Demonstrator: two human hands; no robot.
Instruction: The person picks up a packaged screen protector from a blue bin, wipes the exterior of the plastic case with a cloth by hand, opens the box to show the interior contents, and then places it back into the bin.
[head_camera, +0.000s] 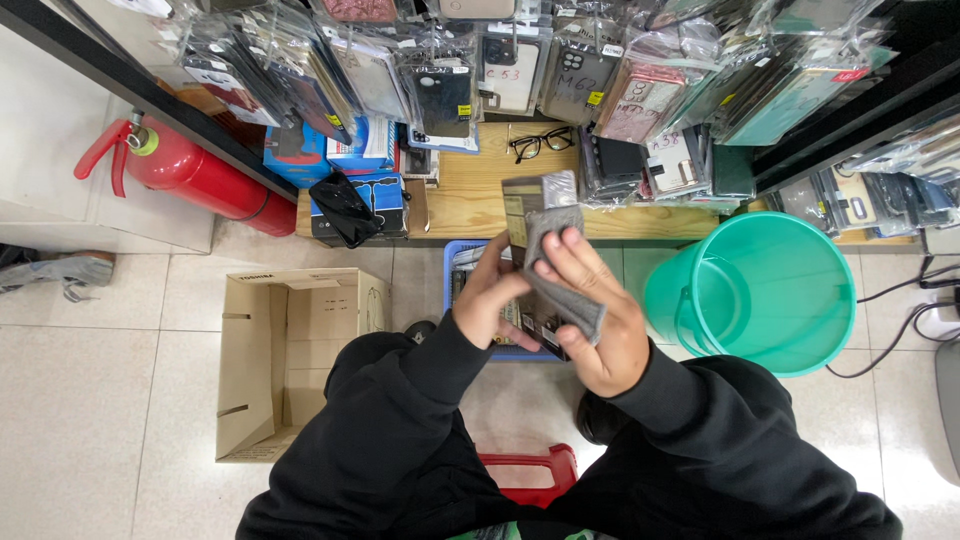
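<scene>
While I hold the packaged phone case (533, 205) up in front of me, my left hand (490, 300) grips it from the left side, fingers curled shut around its lower edge. My right hand (590, 310) presses a grey cloth (560, 270) flat against the front of the package, fingers spread loosely over the cloth and thumb tucked behind, so the cloth hangs down across my palm. Both hands are touching, with the package between them, above a blue basket (452, 262) on the floor that holds more packets. Just to the right of the basket stands a turquoise plastic bucket (790, 290). To my left an open cardboard box (290, 350) sits on the tiles. Beyond my hands runs a low wooden shelf (470, 190) with a pair of black glasses (542, 142) lying on it, and rows of bagged phone cases (500, 70) hang over it. Blue boxes (340, 160) and a black pouch are stacked at the shelf's left end. Further left, a red fire extinguisher (200, 172) lies against the wall. A red stool (530, 470) shows between my knees.
</scene>
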